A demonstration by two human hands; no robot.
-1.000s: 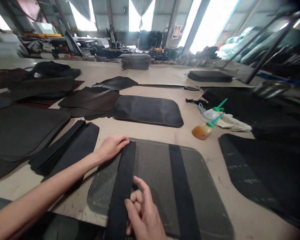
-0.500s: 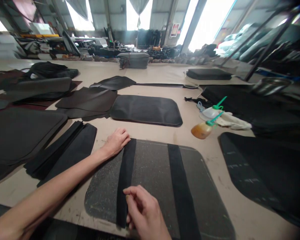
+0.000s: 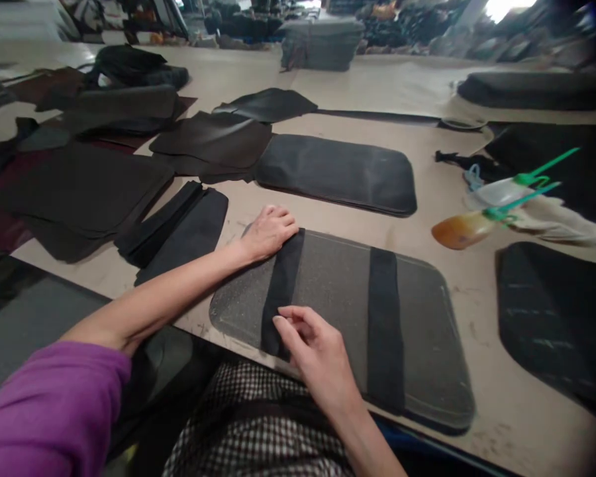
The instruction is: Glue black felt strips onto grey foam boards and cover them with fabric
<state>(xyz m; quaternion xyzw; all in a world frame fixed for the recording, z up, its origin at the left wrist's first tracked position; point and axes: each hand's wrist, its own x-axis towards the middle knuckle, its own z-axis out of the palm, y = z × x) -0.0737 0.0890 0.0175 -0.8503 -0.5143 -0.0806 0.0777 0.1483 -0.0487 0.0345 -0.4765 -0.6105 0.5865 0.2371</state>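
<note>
A dark grey, round-cornered panel lies flat at the table's front edge. Two black strips cross it from back to front, a left strip and a right strip. My left hand rests palm down at the far end of the left strip, fingers laid over the panel's back edge. Over the near part of that strip, my right hand has thumb and forefinger tips brought together and the other fingers curled under. Whether anything is between those tips I cannot make out.
Folded black strips lie left of the panel, beside stacked dark sheets. Behind is a pile of black rounded panels. On the right are an amber squeeze bottle, a clear one and another dark panel.
The view has tilted down and swung left, so my lap and purple sleeve now show. Both hands stay by the same strip, the right one still near its front part.
</note>
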